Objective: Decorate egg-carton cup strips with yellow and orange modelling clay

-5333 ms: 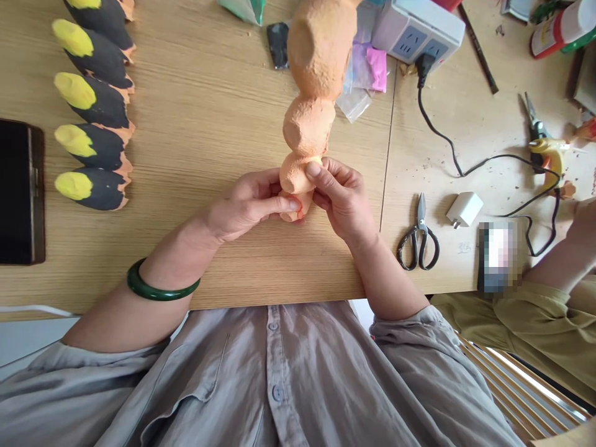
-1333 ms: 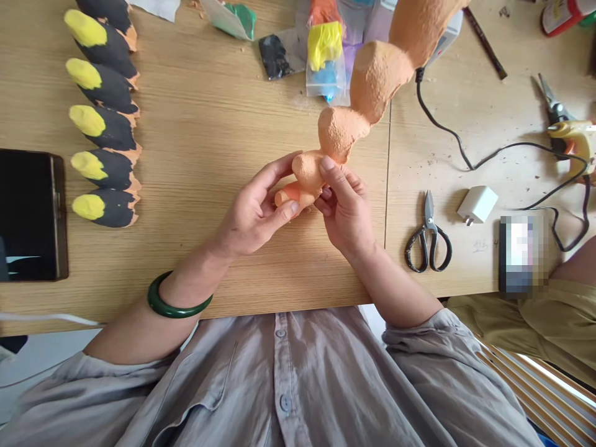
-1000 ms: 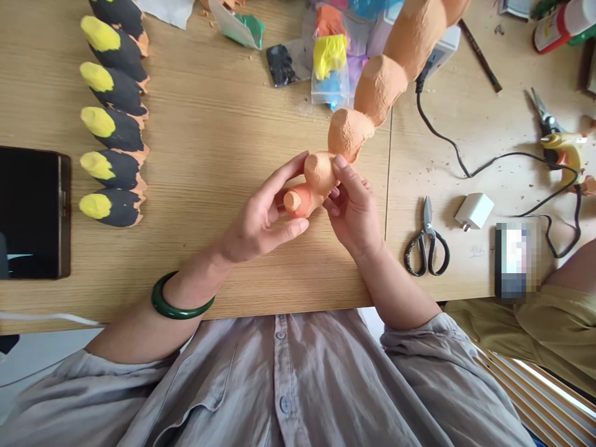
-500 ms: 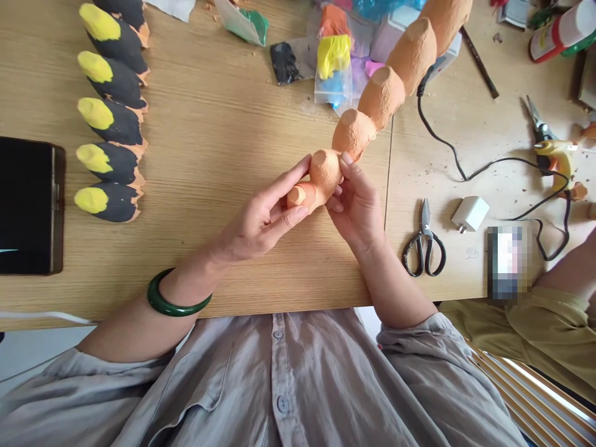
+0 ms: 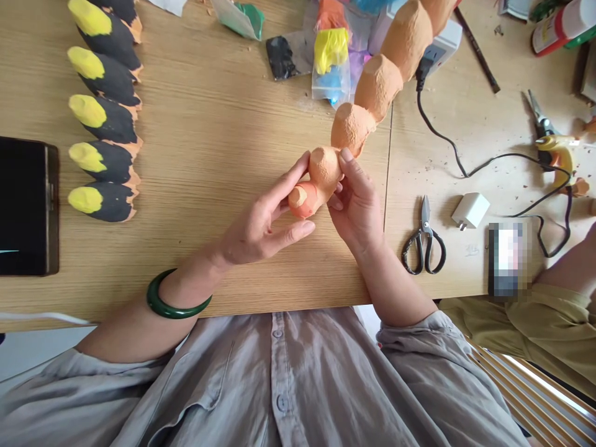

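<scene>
A long strip of joined orange cups (image 5: pixel 351 130), rough like moulded pulp, slants from the middle of the table to the top edge. My right hand (image 5: pixel 356 202) pinches it by the second cup, thumb on top and fingers curled beneath. Around the near end cup (image 5: pixel 305 202) is my left hand (image 5: pixel 265 220), its thumb lifted off and its fingers spread along the far side, a fingertip by the second cup. A smoother, deeper orange layer, like soft clay, covers part of that end cup.
At left lie a black-and-yellow cup strip (image 5: pixel 112 161) and a dark tablet-like device (image 5: pixel 28 205). Bagged coloured clay (image 5: pixel 330 56) sits behind. To the right are scissors (image 5: pixel 424 239), a white plug adapter (image 5: pixel 470 211), a black cord (image 5: pixel 454 146), a glue gun (image 5: pixel 559 152) and another person's arm (image 5: pixel 570 264).
My left thumb has come away from the end cup, showing more of its deeper orange layer. The strip has tilted slightly; my right hand keeps its pinch.
</scene>
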`<state>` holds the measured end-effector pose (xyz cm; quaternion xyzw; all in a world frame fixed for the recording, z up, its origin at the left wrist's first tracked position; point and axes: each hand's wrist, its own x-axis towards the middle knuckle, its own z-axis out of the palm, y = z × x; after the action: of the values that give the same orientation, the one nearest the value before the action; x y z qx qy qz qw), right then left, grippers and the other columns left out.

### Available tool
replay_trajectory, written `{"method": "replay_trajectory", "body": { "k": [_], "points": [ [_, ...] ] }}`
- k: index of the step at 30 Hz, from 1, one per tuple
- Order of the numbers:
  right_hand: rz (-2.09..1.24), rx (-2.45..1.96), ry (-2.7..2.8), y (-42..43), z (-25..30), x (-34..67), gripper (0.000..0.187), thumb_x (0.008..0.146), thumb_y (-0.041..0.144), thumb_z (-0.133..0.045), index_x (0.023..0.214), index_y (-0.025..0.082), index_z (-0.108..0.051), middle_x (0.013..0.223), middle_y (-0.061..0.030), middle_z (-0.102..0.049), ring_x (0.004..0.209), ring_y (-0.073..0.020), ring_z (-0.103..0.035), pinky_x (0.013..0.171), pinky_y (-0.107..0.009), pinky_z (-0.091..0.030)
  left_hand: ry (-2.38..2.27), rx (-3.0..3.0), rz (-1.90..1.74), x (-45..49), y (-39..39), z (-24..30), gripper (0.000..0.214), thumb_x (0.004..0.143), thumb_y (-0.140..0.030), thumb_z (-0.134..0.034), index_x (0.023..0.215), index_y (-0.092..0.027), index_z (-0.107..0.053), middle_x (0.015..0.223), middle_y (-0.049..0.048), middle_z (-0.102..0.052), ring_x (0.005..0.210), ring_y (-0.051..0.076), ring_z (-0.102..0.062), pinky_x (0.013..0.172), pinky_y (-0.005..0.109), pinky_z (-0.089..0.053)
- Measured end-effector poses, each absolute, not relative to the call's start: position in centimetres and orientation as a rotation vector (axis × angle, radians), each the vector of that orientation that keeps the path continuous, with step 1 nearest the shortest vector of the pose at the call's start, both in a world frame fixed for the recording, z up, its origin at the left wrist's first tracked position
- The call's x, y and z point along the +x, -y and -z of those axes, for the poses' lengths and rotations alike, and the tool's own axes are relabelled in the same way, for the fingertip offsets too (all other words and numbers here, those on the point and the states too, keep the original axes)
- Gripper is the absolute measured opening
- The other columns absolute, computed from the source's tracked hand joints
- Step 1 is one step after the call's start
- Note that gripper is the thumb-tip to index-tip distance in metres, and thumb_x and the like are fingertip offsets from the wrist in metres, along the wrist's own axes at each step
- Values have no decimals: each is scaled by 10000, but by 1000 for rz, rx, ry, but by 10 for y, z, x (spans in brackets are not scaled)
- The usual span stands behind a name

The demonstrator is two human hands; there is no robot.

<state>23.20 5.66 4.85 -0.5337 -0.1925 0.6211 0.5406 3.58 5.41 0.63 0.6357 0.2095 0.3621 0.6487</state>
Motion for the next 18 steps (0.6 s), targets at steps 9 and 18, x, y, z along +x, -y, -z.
{"method": "replay_trajectory", "body": {
  "k": [9, 18],
  "points": [
    [-1446, -1148, 476, -49, -55, 224, 425, 924, 470, -961, 761, 264, -627, 682, 71, -395, 595, -106, -322, 462, -212, -306, -581, 1430, -893, 39, -50, 0, 819, 1108, -486, -787, 1838, -371, -435, 1946, -1, -363, 1832, 452, -240, 1498, 647, -352],
    [-1472, -1132, 472, -48, -51, 221, 504, 851, 480, -998, 701, 260, -569, 671, 72, -419, 592, -100, -352, 477, -233, -333, -740, 1569, -977, 39, -50, -9, 720, 1114, -461, -793, 1775, -302, -556, 1837, 65, -555, 1741, 428, -476, 1499, 622, -364]
  ]
}}
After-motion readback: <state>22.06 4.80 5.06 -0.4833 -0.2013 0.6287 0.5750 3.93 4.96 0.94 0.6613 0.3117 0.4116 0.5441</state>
